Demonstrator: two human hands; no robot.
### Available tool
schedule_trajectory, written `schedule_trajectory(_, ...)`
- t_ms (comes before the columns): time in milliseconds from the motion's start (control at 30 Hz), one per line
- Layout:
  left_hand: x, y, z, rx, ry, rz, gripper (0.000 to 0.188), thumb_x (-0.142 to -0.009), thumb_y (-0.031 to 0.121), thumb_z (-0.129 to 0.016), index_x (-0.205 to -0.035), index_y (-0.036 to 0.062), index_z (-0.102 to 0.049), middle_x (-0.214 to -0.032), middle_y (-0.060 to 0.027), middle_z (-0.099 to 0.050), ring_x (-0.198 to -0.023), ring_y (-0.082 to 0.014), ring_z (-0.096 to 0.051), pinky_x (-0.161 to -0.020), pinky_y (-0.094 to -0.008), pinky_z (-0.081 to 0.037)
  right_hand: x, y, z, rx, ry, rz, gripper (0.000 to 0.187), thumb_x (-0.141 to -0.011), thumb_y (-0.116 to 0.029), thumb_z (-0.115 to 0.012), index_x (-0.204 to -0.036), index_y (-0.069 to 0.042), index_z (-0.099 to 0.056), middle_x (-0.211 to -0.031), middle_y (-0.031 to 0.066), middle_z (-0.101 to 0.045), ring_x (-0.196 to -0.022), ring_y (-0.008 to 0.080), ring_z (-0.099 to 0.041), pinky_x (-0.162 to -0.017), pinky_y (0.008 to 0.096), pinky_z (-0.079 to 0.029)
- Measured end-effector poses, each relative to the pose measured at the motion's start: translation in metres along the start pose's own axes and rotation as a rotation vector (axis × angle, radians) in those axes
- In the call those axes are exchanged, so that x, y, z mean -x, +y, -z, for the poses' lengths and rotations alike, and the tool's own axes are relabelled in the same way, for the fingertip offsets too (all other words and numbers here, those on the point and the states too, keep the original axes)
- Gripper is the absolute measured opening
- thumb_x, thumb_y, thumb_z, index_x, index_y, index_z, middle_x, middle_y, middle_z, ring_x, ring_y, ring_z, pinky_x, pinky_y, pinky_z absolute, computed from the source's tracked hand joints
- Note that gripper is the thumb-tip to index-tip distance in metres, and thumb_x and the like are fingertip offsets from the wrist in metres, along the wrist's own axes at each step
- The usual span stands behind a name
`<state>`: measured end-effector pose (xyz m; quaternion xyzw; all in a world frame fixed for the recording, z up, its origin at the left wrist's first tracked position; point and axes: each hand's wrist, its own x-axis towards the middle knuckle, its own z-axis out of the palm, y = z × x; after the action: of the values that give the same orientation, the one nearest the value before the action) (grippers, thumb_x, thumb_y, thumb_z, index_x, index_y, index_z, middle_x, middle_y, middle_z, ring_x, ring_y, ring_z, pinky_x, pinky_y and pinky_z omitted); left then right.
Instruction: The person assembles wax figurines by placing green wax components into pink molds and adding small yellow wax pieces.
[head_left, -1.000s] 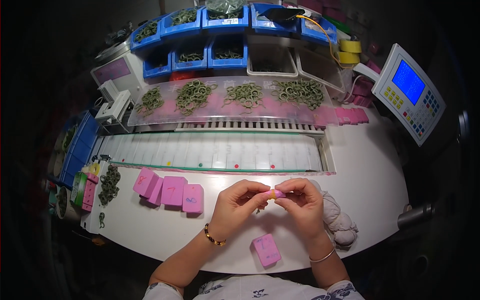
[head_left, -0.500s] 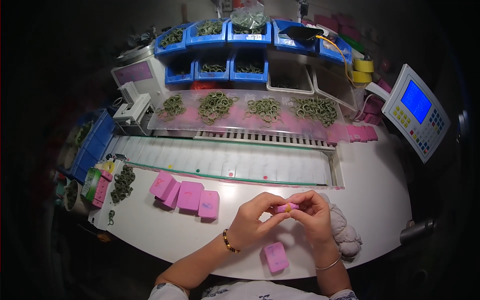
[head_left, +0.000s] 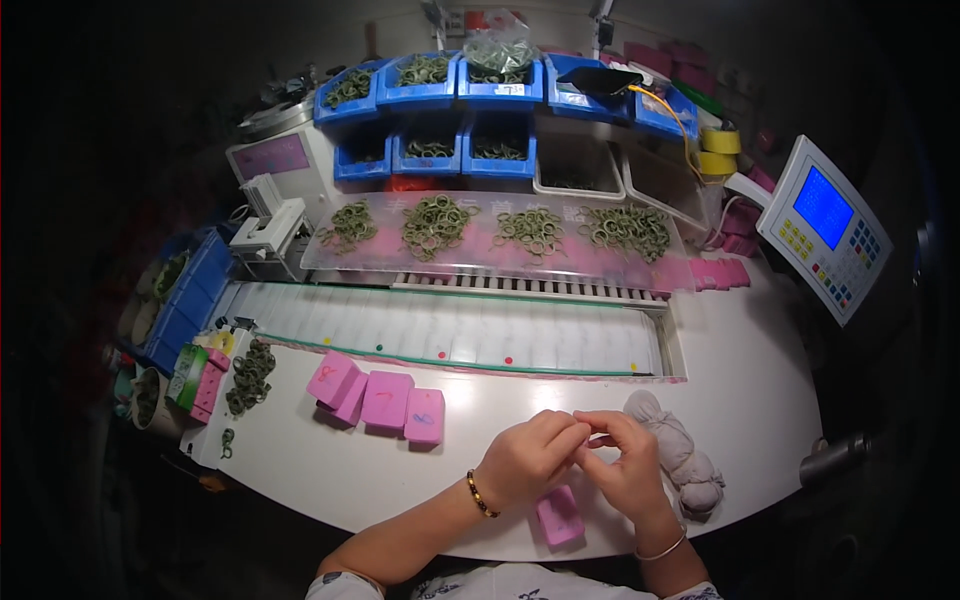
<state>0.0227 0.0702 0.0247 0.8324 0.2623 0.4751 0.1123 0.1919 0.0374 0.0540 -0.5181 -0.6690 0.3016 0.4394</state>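
My left hand (head_left: 528,458) and my right hand (head_left: 622,468) meet above the near part of the white table. Their fingertips are pinched together. Only a sliver of a small pink piece (head_left: 598,438) shows between them; my left fingers hide the rest. Just below my hands a pink block (head_left: 560,518) lies on the table, its upper end partly covered by my left hand. Further left sit several more pink blocks (head_left: 388,400), marked on top and leaning against one another.
A white conveyor (head_left: 450,325) with coloured dots crosses behind the blocks. Beyond it, a clear shelf (head_left: 480,262) carries heaps of green rings (head_left: 437,225), below blue bins (head_left: 418,88). A grey-white cloth bundle (head_left: 680,455) lies beside my right hand; a control panel (head_left: 828,230) stands right.
My left hand has turned inward over the pink piece, which showed a yellowish bit before and is now mostly hidden. The conveyor's dots have shifted left. The view has tilted slightly.
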Motion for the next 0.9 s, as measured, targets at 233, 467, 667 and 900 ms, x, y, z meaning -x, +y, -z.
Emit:
schedule_trajectory(233, -0.006, -0.002, 0.008, 0.098, 0.128, 0.316, 0.052, -0.078, -0.003, -0.077, -0.125, 0.0059, -0.057, -0.096, -0.0094, -0.065, -0.079, -0.0186, -0.063, -0.068, -0.0283, -0.053, -0.017, -0.011, 0.054, 0.487, 0.335, 0.307, 0.038, -0.075, -0.005, -0.076, -0.112, -0.003, -0.07, -0.107, 0.0114, -0.066, -0.095, 0.0287, -0.06, -0.083, 0.0373, -0.049)
schedule_trajectory(467, -0.008, -0.006, 0.006, 0.075, 0.126, 0.338, 0.05, -0.078, -0.003, -0.075, -0.124, 0.0061, -0.057, -0.096, -0.0084, -0.065, -0.077, -0.0151, -0.062, -0.064, -0.0261, -0.052, -0.016, 0.035, 0.052, 0.685, 0.271, 0.291, 0.038, -0.073, -0.012, -0.079, -0.111, -0.01, -0.073, -0.105, 0.0091, -0.065, -0.098, 0.0294, -0.057, -0.082, 0.0396, -0.048)
schedule_trajectory(667, -0.005, -0.01, 0.005, 0.12, 0.115, 0.39, 0.041, -0.08, -0.003, -0.074, -0.118, 0.0053, -0.062, -0.097, -0.0082, -0.065, -0.078, -0.014, -0.063, -0.064, -0.0253, -0.053, -0.015, 0.061, 0.049, 0.653, 0.068, 0.13, 0.034, -0.076, -0.015, -0.077, -0.11, -0.01, -0.073, -0.102, 0.0093, -0.064, -0.098, 0.0295, -0.059, -0.086, 0.0398, -0.049)
schedule_trajectory(900, -0.003, -0.013, 0.007, 0.197, 0.109, 0.465, 0.034, -0.082, -0.002, -0.071, -0.115, 0.0037, -0.063, -0.099, -0.0076, -0.064, -0.08, -0.0132, -0.064, -0.066, -0.0249, -0.053, 0.0, 0.045, 0.064, 0.397, 0.121, -0.021, 0.028, -0.075, -0.006, -0.073, -0.101, -0.003, -0.064, -0.099, 0.0126, -0.062, -0.095, 0.0304, -0.06, -0.088, 0.0404, -0.049)
